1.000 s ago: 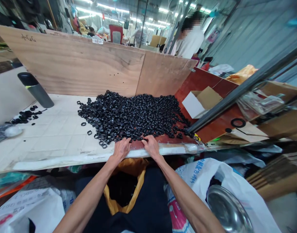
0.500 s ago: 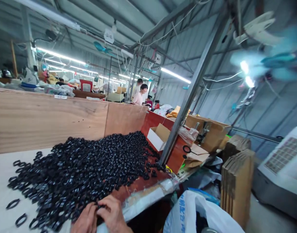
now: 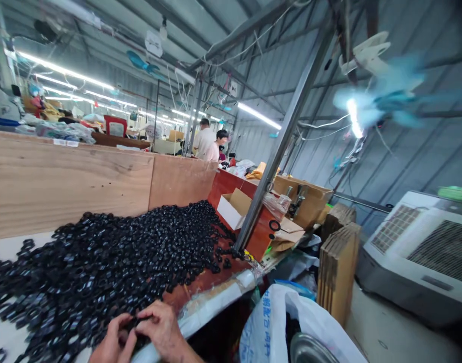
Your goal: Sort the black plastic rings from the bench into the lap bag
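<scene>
Table (image 3: 195, 290): red part, white part, below my hands.
Rings (image 3: 128, 252): black, heaped on it in front of the board (image 3: 79, 176).
Left hand (image 3: 115, 339): my fingers bend at the rings' near edge.
Right hand (image 3: 159, 326): curled just beside; I cannot tell whether either grips a ring.
Box (image 3: 229, 214): beyond, near the post (image 3: 274, 164).
Bag (image 3: 259, 330): right of the table.
</scene>
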`<state>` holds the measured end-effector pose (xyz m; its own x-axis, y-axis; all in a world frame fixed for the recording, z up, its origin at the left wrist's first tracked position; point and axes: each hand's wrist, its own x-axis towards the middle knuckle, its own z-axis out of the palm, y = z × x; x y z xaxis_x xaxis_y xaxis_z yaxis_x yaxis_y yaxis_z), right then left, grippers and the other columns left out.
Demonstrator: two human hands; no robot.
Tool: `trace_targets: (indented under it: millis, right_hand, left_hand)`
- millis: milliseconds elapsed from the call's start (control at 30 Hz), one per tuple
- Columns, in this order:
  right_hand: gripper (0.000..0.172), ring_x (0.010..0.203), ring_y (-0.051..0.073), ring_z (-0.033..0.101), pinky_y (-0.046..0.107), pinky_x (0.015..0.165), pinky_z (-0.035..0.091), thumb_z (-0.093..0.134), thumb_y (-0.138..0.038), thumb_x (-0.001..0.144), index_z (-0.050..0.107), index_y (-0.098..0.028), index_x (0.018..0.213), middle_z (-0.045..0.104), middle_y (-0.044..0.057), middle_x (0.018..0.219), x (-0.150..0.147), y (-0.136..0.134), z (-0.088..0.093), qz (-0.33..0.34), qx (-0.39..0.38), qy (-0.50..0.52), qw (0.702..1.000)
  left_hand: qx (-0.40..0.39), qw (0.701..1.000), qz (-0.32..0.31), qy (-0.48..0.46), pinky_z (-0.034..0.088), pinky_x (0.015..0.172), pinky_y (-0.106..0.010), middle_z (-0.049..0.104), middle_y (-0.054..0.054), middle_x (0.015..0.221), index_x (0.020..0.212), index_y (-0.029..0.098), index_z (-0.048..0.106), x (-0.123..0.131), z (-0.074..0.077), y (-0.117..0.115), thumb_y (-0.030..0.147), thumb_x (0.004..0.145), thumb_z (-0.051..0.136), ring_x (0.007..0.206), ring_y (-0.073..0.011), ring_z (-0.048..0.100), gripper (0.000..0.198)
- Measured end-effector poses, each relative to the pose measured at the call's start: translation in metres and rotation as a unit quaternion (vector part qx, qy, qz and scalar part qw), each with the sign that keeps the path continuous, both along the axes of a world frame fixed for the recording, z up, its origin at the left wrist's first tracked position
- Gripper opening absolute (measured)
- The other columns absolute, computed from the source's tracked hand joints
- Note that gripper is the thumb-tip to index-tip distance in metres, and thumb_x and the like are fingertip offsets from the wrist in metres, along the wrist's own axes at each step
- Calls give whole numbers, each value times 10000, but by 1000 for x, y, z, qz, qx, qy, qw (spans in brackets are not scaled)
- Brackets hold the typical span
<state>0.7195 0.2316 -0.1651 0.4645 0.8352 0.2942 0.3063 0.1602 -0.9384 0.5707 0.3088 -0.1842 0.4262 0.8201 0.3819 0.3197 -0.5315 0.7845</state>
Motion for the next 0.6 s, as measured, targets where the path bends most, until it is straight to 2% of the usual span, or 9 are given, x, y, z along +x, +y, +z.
trace_targets:
  millis: [33,100,167,267,367,467,600]
  right_hand:
    - [235,791,216,674,331,735,525,799,-430,713,810,-285,898,723,19,857,-1,-7,8,17,11,-5,1000]
    - [245,886,217,678,344,840,522,758,-424,773,805,-256,944,731,44,912,0,-19,23,47,24,-7,999]
    - [246,971,207,658,350,926,501,719,-391,812,793,-243,994,720,62,1000,4,-25,30,76,15,-3,997]
    - [275,1045,191,631,341,961,490,673,-358,845,760,-243,1079,688,63,1106,10,-26,25,92,-3,30,995]
    - [321,959,180,647,320,880,529,713,-355,797,713,-229,1093,691,47,1053,8,-29,22,85,-41,102,990]
    - [302,824,168,654,307,799,550,737,-369,759,685,-214,1013,700,29,931,5,-32,24,73,-78,140,984]
    - [274,859,180,658,314,823,552,732,-391,751,705,-205,951,709,41,960,4,-31,25,67,-82,113,988]
  left_hand:
    - [15,1000,7,-9,603,606,-295,768,-2,860,1075,259,575,-2,8,-7,428,828,573,708,-220,754,300]
    - [39,999,-33,-11,604,710,-305,759,-33,969,1099,236,586,-3,26,-22,399,878,553,810,-205,749,277]
    - [41,997,-64,-23,594,809,-336,738,-53,1011,1093,216,612,-2,36,-29,363,914,531,893,-203,727,245]
    - [-10,992,-105,-63,598,794,-313,709,-57,1025,1089,200,623,2,37,-28,337,935,560,891,-177,706,216]
    - [-47,987,-111,-104,606,759,-292,694,-54,1017,1044,193,651,1,35,-29,344,920,615,891,-168,695,200]
    - [-35,986,-126,-102,601,793,-305,698,-65,1052,1061,195,686,-2,38,-31,326,905,654,927,-174,691,206]
    - [-10,986,-135,-97,585,864,-335,720,-76,1078,1083,200,705,-3,40,-30,293,918,646,988,-189,690,198]
